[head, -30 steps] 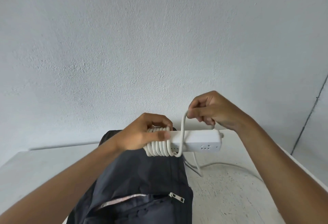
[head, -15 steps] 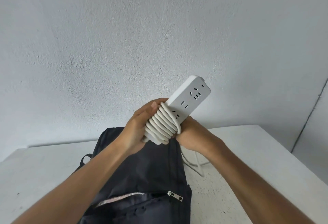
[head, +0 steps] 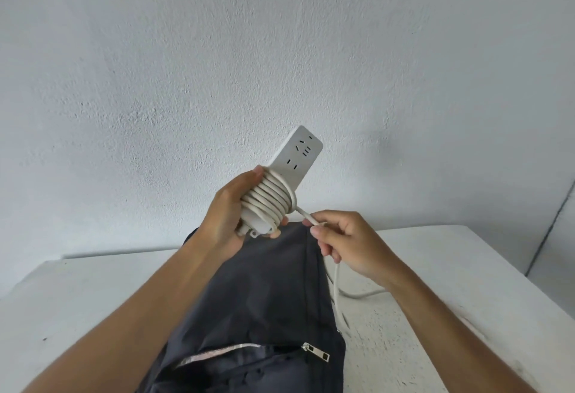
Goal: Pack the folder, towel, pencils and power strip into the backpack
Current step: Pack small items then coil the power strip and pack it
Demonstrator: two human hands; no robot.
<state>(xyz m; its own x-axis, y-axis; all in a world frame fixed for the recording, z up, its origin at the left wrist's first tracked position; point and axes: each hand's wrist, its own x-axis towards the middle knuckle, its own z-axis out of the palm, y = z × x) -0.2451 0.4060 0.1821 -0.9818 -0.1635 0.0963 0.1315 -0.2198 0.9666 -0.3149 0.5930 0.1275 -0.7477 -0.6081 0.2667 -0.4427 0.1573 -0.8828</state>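
Note:
A white power strip (head: 300, 153) stands tilted in the air above the backpack, with several turns of its white cable (head: 270, 199) wound round its lower half. My left hand (head: 228, 215) grips that wound part from the left. My right hand (head: 345, 240) pinches the loose cable just right of the coil; the rest of the cord (head: 337, 293) drops to the table. The dark backpack (head: 264, 299) lies on the table below both hands, a front pocket zip (head: 315, 350) near me. Folder, towel and pencils are not in view.
The white table (head: 451, 268) runs to an edge at the right, with a gap to the wall corner beyond. A plain white wall (head: 280, 50) rises close behind the table. My forearms cross the lower part of the view.
The strip went from lying level to standing tilted. My right hand came away from under the coil and now pinches the loose cable to the right, pulled out a little.

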